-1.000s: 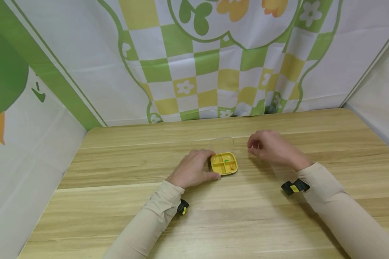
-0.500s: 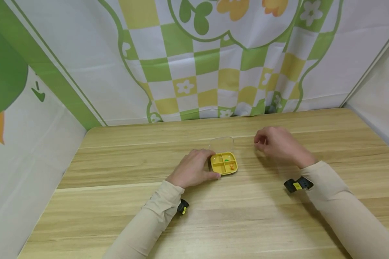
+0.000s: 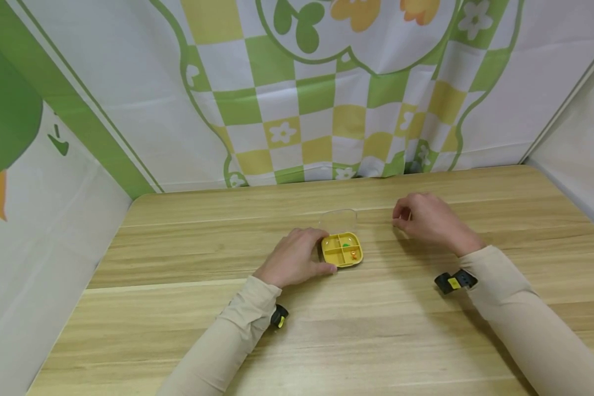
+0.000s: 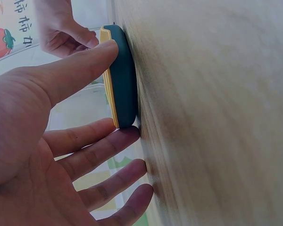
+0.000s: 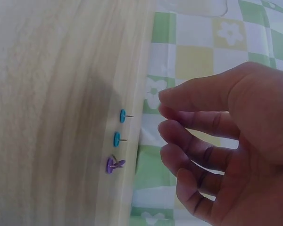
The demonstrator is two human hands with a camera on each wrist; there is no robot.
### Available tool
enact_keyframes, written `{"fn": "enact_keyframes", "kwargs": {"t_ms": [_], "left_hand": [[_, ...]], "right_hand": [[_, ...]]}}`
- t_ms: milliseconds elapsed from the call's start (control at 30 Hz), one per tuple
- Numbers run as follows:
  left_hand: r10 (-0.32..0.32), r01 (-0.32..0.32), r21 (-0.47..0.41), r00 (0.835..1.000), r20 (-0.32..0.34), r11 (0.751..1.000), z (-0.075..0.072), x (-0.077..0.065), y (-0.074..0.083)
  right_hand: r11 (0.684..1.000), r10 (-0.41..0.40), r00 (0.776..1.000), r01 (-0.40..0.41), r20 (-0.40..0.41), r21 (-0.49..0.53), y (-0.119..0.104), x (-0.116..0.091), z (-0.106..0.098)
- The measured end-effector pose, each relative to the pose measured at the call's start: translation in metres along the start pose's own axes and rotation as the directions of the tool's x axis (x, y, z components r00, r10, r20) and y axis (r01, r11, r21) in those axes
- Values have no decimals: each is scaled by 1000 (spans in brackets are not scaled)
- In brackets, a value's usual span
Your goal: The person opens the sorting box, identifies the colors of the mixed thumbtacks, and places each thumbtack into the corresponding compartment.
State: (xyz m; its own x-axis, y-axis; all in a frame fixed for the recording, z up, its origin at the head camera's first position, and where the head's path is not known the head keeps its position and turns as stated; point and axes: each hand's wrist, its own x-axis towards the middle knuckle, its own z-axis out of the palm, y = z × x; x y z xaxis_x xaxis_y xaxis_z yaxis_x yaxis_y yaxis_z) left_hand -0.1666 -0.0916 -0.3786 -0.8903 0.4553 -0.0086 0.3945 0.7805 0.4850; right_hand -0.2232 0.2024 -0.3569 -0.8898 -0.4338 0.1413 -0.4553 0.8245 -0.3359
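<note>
A small yellow box (image 3: 334,257) with several compartments and a dark teal base lies on the table, its clear lid (image 3: 339,221) flipped open at the back. My left hand (image 3: 295,258) grips the box's left side between thumb and fingers. One green piece (image 3: 346,245) and an orange piece (image 3: 353,255) sit in the right compartments. To the right, my right hand (image 3: 428,221) hovers above the table, fingers loosely curled, nothing visible in them. Below its fingertips, the right wrist view has two teal thumbtacks (image 5: 123,116) and purple thumbtacks (image 5: 110,165), pins up; the head view does not show them.
The wooden table (image 3: 366,330) backs onto a hanging cloth (image 3: 317,115) with green and yellow checks. White panels stand at the left and right sides. A black strap (image 3: 455,281) is on the right wrist, another band (image 3: 279,316) on the left.
My right hand has moved right and slightly back, away from the box, then slowed. The left hand and the box have stayed in place.
</note>
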Motion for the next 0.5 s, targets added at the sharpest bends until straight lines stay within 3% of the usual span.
{"fn": "enact_keyframes", "kwargs": {"t_ms": [500], "left_hand": [[-2, 2, 4, 1000, 0, 1000, 0, 1, -1]], "right_hand": [[998, 21, 1000, -20, 22, -53, 6, 0, 7]]}}
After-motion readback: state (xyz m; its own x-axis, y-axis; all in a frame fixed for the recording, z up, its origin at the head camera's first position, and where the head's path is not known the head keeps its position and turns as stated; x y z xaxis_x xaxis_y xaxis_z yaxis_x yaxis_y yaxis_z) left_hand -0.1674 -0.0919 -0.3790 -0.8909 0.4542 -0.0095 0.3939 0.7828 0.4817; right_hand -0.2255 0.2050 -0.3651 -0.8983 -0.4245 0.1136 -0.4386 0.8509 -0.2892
